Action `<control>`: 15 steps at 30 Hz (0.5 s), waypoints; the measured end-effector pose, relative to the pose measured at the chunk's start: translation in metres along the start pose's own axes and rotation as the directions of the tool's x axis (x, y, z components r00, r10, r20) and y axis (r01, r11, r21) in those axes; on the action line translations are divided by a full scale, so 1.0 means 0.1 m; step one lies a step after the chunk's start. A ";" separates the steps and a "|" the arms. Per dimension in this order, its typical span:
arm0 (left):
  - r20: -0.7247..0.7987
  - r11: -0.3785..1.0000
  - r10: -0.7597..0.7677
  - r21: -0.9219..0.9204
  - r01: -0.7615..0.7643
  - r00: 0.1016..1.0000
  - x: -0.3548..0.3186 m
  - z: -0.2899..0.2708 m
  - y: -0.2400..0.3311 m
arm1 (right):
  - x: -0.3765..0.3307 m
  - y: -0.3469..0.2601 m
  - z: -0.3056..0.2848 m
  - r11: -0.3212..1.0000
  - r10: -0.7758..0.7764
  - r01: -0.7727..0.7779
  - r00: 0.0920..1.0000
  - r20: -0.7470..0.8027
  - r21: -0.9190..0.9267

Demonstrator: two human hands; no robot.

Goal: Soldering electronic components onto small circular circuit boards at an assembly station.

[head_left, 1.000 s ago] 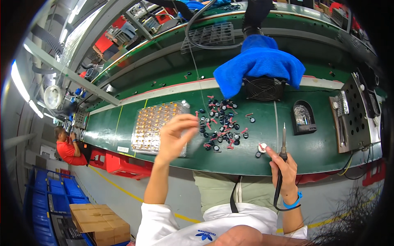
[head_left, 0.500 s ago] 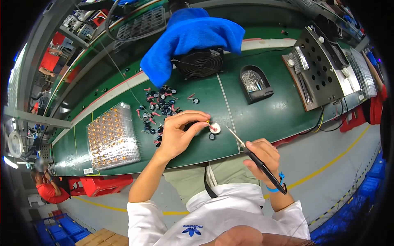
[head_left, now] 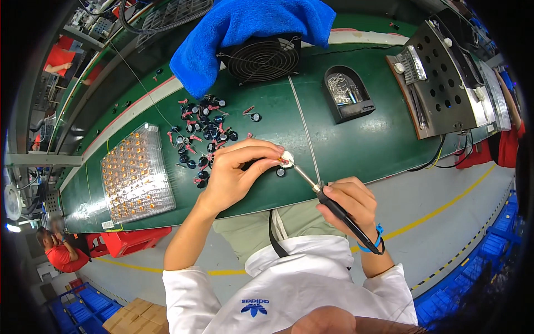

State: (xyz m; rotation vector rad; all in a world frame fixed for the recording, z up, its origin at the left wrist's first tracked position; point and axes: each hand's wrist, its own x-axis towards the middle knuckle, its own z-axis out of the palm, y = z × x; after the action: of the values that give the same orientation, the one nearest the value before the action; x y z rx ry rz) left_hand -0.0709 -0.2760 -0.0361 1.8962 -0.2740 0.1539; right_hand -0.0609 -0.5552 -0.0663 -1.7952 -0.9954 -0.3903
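Note:
My left hand (head_left: pixel 236 170) is closed in a pinch, thumb and forefinger at a small part with a round white disc (head_left: pixel 287 157) and a bit of yellow and red. The fingers cover some of it. My right hand (head_left: pixel 353 203) grips the black handle of a soldering iron (head_left: pixel 335 209). The iron's metal tip points up and left and reaches the edge of the disc; whether it touches, I cannot tell. Just below the disc is a small black round component (head_left: pixel 280 172). Left of my left hand lies a loose pile of black round components with red leads (head_left: pixel 214 125).
A clear tray of orange-coloured parts (head_left: pixel 139 175) lies on the green bench (head_left: pixel 250 200) at left. A black fan (head_left: pixel 264 60) under a blue towel (head_left: pixel 239 25) stands behind. To the right are a black bin of metal pieces (head_left: pixel 356 111) and a perforated metal box (head_left: pixel 439 83).
The soldering iron has moved left, bringing its tip up to the white disc. My left hand keeps its pinch. The whole view has shifted slightly.

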 end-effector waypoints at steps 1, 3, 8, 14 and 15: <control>0.003 1.000 0.021 0.009 -0.021 1.000 0.00 -0.01 -0.01 | 0.01 0.00 0.00 1.000 0.001 -0.001 1.000 0.002 0.000; 0.006 0.999 0.038 0.017 -0.038 0.999 0.00 -0.01 -0.01 | 0.00 0.01 0.02 1.000 -0.003 0.003 1.000 0.000 0.003; 0.005 0.999 0.046 0.011 -0.046 0.999 0.00 -0.01 -0.03 | 0.02 0.00 0.02 1.000 0.002 -0.001 1.000 0.012 -0.010; 0.009 0.999 0.031 0.028 -0.031 0.999 0.01 0.00 -0.01 | 0.02 0.00 0.02 1.000 0.000 0.000 1.000 0.008 -0.012; 0.008 0.999 0.029 0.027 -0.029 1.000 0.00 0.00 -0.01 | 0.01 0.01 0.02 1.000 -0.008 0.008 1.000 0.006 -0.011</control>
State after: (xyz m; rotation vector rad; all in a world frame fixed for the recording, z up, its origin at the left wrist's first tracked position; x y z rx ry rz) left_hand -0.0706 -0.2757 -0.0369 1.9209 -0.3067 0.1708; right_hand -0.0599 -0.5530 -0.0675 -1.8042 -1.0066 -0.3960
